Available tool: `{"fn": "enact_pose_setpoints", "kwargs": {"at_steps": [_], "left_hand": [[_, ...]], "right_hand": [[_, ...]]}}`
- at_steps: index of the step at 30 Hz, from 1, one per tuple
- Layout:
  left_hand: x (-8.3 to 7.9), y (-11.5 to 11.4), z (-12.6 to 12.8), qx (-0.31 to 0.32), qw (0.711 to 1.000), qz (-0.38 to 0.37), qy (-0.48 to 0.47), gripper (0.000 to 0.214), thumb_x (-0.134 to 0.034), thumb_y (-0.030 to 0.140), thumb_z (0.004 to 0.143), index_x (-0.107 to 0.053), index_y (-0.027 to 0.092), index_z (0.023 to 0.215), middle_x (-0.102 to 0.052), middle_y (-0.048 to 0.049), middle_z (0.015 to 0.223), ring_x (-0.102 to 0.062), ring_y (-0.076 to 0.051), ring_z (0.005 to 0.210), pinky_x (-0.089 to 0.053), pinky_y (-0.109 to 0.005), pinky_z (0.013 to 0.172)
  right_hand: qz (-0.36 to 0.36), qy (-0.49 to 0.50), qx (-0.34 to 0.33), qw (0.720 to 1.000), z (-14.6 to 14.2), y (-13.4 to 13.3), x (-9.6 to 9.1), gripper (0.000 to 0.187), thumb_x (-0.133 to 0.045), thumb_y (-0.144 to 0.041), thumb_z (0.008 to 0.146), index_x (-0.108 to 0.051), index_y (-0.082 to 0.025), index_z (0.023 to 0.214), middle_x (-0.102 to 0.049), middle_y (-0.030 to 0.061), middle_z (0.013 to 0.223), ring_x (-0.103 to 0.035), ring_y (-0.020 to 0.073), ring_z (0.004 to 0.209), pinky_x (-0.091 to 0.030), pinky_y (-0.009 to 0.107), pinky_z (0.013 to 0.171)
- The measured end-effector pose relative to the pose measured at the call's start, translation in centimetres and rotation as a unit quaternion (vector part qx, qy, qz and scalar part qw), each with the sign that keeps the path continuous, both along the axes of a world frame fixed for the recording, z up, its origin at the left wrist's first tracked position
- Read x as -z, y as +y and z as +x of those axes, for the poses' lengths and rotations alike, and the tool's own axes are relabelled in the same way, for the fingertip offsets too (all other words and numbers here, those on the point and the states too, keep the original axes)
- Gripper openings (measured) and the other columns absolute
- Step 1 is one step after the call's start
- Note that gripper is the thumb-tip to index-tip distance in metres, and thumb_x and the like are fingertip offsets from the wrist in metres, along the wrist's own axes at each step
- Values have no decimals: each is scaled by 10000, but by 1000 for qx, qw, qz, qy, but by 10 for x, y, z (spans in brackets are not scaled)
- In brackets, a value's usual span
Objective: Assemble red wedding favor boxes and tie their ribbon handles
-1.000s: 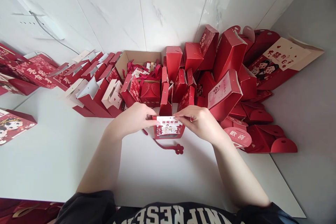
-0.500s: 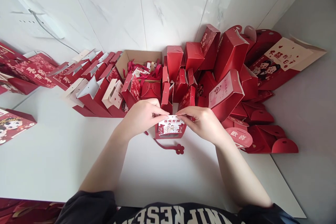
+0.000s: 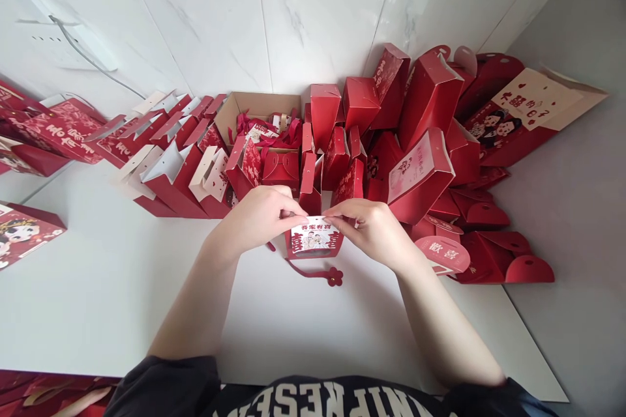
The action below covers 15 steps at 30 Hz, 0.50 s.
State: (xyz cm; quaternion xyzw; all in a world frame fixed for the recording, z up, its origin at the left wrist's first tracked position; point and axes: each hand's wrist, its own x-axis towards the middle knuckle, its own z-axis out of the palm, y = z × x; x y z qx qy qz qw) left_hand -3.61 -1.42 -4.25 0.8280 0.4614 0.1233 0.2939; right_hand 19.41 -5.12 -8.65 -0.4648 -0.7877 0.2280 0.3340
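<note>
The left hand [image 3: 264, 216] and right hand [image 3: 366, 225] pinch the upper edge of a small printed box [image 3: 315, 242], either side of its middle, equally near. It sits in front of the cardboard carton [image 3: 264, 104], rightward, edge running crosswise. The carton holds red ribbons [image 3: 293, 134] and printed pieces [image 3: 263, 135].

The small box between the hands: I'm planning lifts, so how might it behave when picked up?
The small box probably keeps its shape, judging by its flat front and straight edges. It is likely light, looking like thin card. Its smooth front may be slippery.
</note>
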Motion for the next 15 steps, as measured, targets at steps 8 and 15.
{"fn": "enact_pose_setpoints", "kwargs": {"at_steps": [8,15], "left_hand": [[1,-1,-4,5,1000,-4,-17,211,-604,373,881,-798,291,905,-613,-12,840,-574,-99,654,-442,-231,565],[1,-5,0,1,1000,5,-4,216,-597,377,889,-790,305,955,-604,-2,857,-559,-85,638,-439,-224,550]], "right_hand": [[7,-12,-12,1000,-1,-1,1,170,-559,-233,958,-720,-229,1011,-745,8,1010,-678,169,895,-542,296,769],[-3,-30,-9,999,2,-2,-2,171,-548,-222,958,-708,-236,1017,-741,-1,1021,-676,171,916,-535,295,783]]}}
